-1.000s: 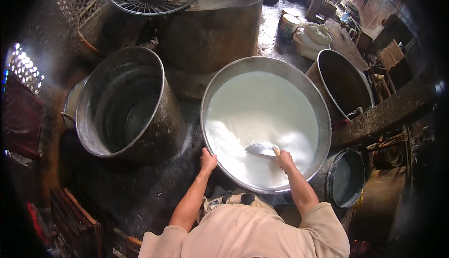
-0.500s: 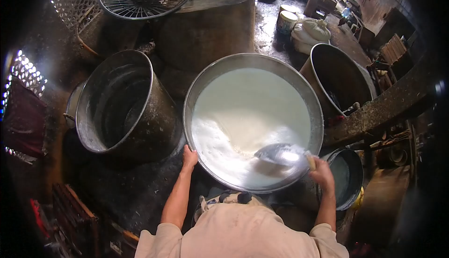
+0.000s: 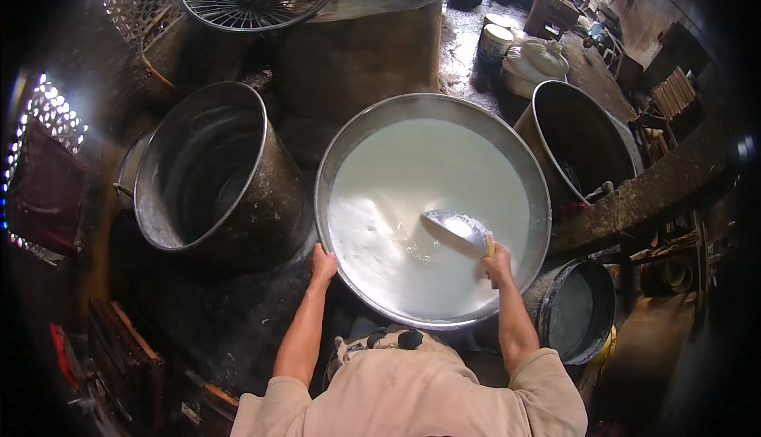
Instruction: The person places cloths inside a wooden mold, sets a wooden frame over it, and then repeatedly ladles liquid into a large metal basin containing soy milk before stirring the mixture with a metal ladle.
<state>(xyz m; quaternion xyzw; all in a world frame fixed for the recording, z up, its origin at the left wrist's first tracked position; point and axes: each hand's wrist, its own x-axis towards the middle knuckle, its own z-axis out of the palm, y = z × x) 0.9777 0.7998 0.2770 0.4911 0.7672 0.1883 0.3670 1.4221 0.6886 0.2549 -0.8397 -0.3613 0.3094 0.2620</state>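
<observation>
A large round metal vat stands in front of me, holding milky white liquid with paler foam on its left side. My left hand grips the vat's rim at the lower left. In my right hand is the short wooden handle of a broad metal scoop. The scoop's shiny bowl points left over the middle of the vat, at or just above the liquid's surface. Small ripples and bubbles show just left of it. Whether its lower edge is dipped in, I cannot tell.
A deep metal pot stands left of the vat, another dark pot to the right. A smaller bucket of liquid sits at lower right. A wire-ribbed basket rests at the back, with white sacks and tubs behind.
My right hand has moved left and up from the vat's right rim to over the liquid, bringing the scoop toward the middle. My left hand keeps its hold on the rim.
</observation>
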